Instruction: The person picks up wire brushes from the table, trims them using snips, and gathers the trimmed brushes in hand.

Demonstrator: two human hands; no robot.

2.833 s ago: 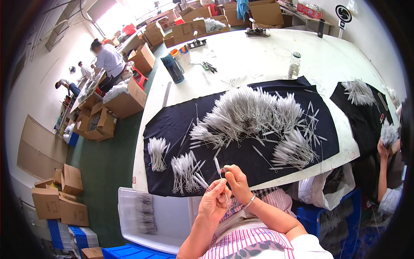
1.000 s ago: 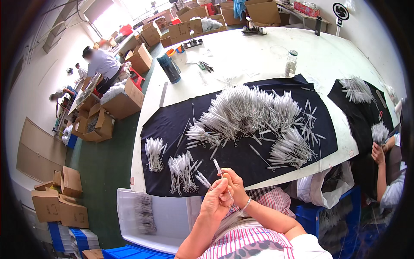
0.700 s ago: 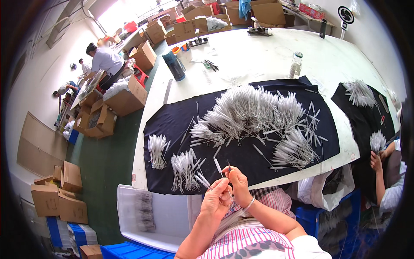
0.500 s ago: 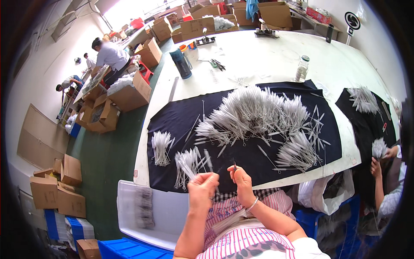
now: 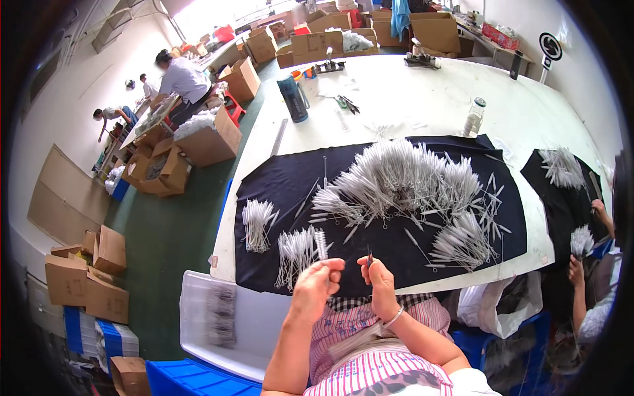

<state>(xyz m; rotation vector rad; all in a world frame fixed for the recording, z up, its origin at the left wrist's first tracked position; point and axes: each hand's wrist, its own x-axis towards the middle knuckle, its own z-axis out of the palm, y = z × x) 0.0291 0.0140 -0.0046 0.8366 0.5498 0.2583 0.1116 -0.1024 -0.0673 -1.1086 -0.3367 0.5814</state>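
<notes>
My left hand [image 5: 316,285] pinches a small white bristle brush [image 5: 322,243] that sticks up from its fingers over the near edge of the black cloth [image 5: 277,185]. My right hand [image 5: 379,277] holds a thin dark tool [image 5: 369,256] upright between its fingers, a little apart from the left hand. A large heap of white brushes [image 5: 403,181] covers the middle of the cloth. Two sorted bunches of brushes [image 5: 256,223] [image 5: 296,252] lie at the cloth's left, close to my left hand.
A white table [image 5: 422,99] carries a dark flask [image 5: 293,98], a clear bottle [image 5: 473,117] and scissors [image 5: 345,102]. A clear plastic bin [image 5: 218,320] stands left of my lap. Another person's hands [image 5: 598,214] work at a second cloth on the right. Cardboard boxes [image 5: 198,135] and people fill the left.
My hands were together over one brush; now they have come apart, the left carrying the brush leftward, the right keeping the dark tool.
</notes>
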